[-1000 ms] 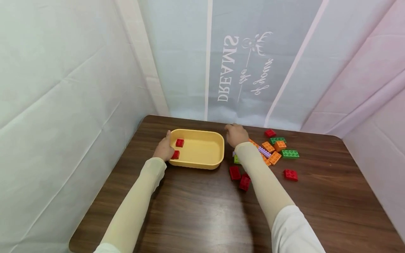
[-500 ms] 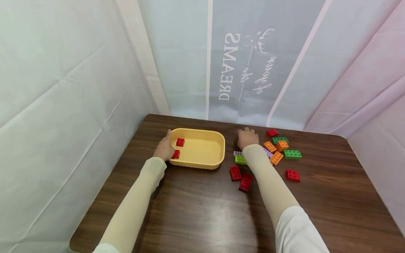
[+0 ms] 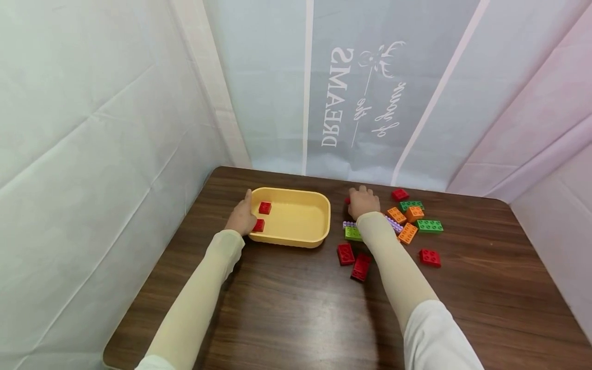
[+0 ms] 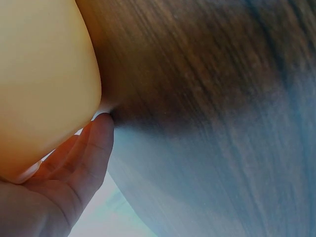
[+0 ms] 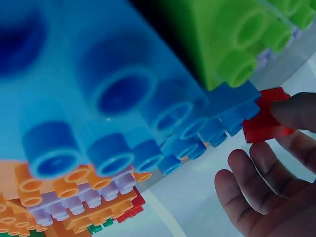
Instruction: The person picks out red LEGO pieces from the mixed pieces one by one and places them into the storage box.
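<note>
My left hand (image 3: 241,216) grips the left end of a shallow yellow tray (image 3: 296,240), its fingers along the outer wall (image 4: 49,89) in the left wrist view. Two red bricks (image 3: 265,207) lie inside the tray near that hand. My right hand (image 3: 363,203) is at the back of the table, to the right of the tray. In the right wrist view it pinches a red toy brick (image 5: 264,121) between thumb and index finger, while the other fingers stay loosely bent. Blue bricks (image 5: 163,108) and a lime green brick (image 5: 222,44) fill the space beside it.
Right of that hand lie orange bricks (image 3: 408,233), green bricks (image 3: 430,226) and a purple studded strip (image 3: 393,224). Several red bricks (image 3: 345,254) are scattered around. A lime green brick (image 3: 353,234) shows beside the right sleeve. Behind the table (image 3: 287,298) hangs a printed curtain (image 3: 277,103).
My right hand has moved right, away from the tray's edge, and a red brick now shows at its fingertips. My left hand stays on the tray.
</note>
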{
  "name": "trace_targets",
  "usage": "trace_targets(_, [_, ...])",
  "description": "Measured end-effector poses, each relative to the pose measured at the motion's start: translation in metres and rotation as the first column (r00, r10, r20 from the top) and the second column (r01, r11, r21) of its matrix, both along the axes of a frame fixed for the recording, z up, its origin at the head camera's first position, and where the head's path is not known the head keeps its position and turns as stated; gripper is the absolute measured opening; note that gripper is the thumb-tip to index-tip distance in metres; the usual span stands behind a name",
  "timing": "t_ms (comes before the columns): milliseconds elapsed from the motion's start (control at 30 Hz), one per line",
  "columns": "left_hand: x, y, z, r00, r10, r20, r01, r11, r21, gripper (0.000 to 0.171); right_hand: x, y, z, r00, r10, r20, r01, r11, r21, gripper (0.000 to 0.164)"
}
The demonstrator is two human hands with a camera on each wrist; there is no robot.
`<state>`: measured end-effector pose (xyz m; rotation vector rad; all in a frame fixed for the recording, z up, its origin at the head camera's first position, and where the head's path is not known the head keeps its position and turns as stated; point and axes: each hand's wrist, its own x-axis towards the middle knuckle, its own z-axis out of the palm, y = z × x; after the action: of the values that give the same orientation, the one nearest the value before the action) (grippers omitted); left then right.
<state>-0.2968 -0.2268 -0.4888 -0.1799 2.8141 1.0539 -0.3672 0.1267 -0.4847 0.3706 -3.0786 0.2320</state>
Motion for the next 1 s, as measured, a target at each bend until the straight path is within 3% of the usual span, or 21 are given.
trace_targets(167, [0.0,0.001,-0.001,1.0,-0.003,-0.006,0.003,1.0,-0.003,0.083,0.005,0.0,0.007,0.999,-0.014,-0.03,0.01,0.992,-0.129,0.038])
trace_targets(367, [-0.001,0.0,-0.001,1.0,-0.003,0.001,0.003,1.0,-0.003,0.084,0.011,-0.001,0.017,0.999,-0.01,-0.037,-0.002,0.949,-0.316,0.042])
trace_targets(667, [-0.002,-0.003,-0.001,0.999,-0.03,-0.009,0.03,0.999,-0.011,0.084,0.022,-0.004,0.034,0.994,-0.058,0.09,0.096,0.857,-0.507,0.04])
trace_targets(867, [-0.003,-0.005,-0.001,0.999,-0.031,-0.014,0.031,1.0,-0.004,0.083,0.025,-0.007,0.04,0.999,-0.007,0.054,0.037,0.807,-0.589,0.042])
trace_targets(1000, [0.0,-0.003,0.001,0.999,-0.031,-0.022,0.031,0.999,-0.008,0.082,0.027,-0.01,0.042,1.0,0.013,-0.019,-0.022,0.798,-0.602,0.035])
